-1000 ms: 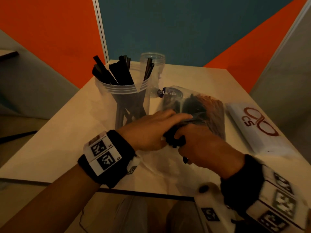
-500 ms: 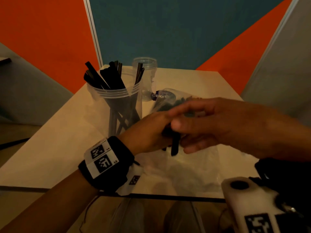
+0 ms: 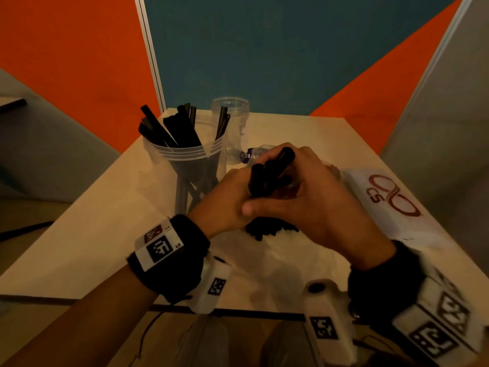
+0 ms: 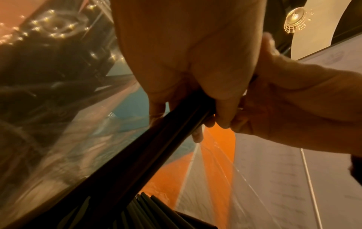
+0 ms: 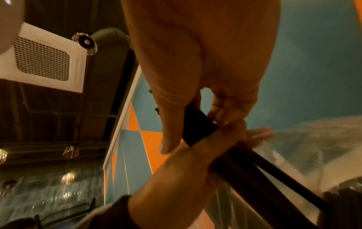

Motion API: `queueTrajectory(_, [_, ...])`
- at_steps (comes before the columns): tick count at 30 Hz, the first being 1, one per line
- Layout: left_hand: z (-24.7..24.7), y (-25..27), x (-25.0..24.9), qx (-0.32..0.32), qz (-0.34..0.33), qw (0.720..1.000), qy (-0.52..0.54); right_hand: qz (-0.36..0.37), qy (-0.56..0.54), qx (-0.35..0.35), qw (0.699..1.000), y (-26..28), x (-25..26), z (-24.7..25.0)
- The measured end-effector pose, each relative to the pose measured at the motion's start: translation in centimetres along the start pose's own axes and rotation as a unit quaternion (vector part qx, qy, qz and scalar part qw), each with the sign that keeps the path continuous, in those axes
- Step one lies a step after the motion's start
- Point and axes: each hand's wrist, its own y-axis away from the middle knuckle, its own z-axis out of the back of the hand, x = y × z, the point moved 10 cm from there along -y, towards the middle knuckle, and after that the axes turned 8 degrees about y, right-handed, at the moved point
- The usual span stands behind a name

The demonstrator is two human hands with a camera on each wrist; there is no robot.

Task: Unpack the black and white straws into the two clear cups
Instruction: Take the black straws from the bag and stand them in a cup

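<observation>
Where half a second ago the right hand was passing flat and blurred across the front of the left, both hands now meet in the middle of the pale surface [image 3: 79, 234], closed together on one small bunch of black plastic straws [image 3: 270, 173].

Furthest left stands the clear ribbed plastic cup [image 3: 185, 160], already bristling with black straws that lean out in every direction. Behind it and a little to the right is the second clear plastic cup [image 3: 232, 120], which looks empty from here.

Next comes the left hand [image 3: 225, 197], fingers curled round the lower part of the bunch; its wrist view shows the dark tubes running out from under the thumb. The right hand [image 3: 312, 197] is wrapped round the same bunch from the other side, thumb laid across the left hand. The straw ends now poke up above the knuckles, lifted clear of the crinkled transparent plastic bag [image 3: 277, 260], where a heap of black straws [image 3: 267, 229] remains at the mouth, just below the hands.

Far right lies a white flat packet with a red looped logo [image 3: 383, 200], untouched.

So another bunch has come out of the bag; I judge it goes into the near cup next, with much black stock to follow and the white apparently not begun.
</observation>
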Motion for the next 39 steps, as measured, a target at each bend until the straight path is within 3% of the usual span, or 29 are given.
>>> queueTrajectory(7, [0.5,-0.1,0.3,-0.031,0.010,0.999,0.007,0.070,-0.030,-0.090,0.993,-0.9,0.8,-0.2])
queueTrajectory(14, [0.1,0.0,1.3,0.007,0.053,0.999,-0.002,0.074,-0.049,-0.086,0.992,-1.7,1.5,1.0])
queueTrajectory(21, [-0.3,0.7,1.8,0.049,0.096,0.994,-0.035,0.094,-0.036,-0.142,0.985,-2.5,2.8,4.6])
queueTrajectory(25, [-1.1,1.1,0.9,0.073,0.096,0.992,-0.025,0.065,-0.018,-0.111,0.992,-2.9,2.0,3.5])
queueTrajectory(31, [-0.7,1.3,0.4,0.051,0.098,0.993,-0.042,0.020,-0.059,-0.087,0.994,-2.9,0.2,1.2])
queueTrajectory(39, [-0.9,1.6,2.1,0.056,0.119,0.990,-0.059,-0.036,-0.170,-0.129,0.976,-2.4,-2.1,-1.1])
